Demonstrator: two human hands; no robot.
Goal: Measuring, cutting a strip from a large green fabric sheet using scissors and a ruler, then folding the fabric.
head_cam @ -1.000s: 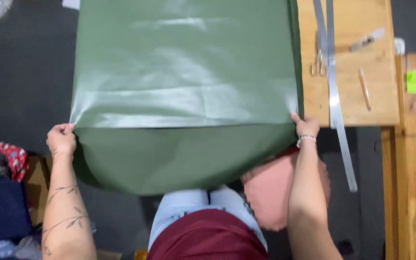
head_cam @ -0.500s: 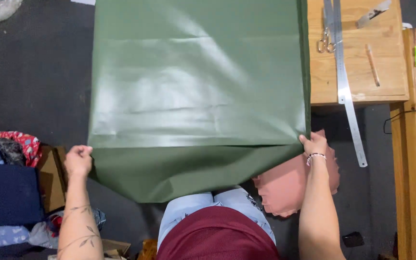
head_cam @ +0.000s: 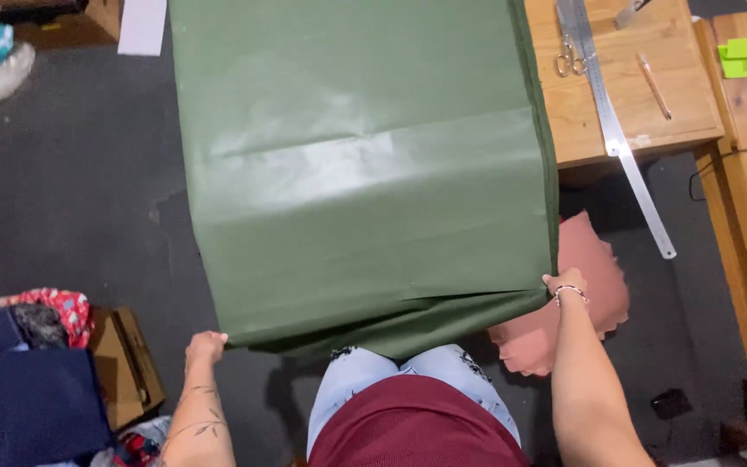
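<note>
A large sheet of dark green fabric is stretched out in front of me, its far part lying on a wooden table and its near edge folded under. My left hand grips the near left corner of the sheet. My right hand, with a bracelet at the wrist, grips the near right corner. Both arms hold the edge taut above my legs.
On the table lie a long metal ruler that overhangs the edge, scissors and a pencil. A pink cushion sits under my right arm. A cardboard box and piled clothes stand at the lower left on the dark floor.
The view has shifted, so the sheet and table sit further right and higher. My hands have drawn the near edge down toward my legs, still gripping both corners.
</note>
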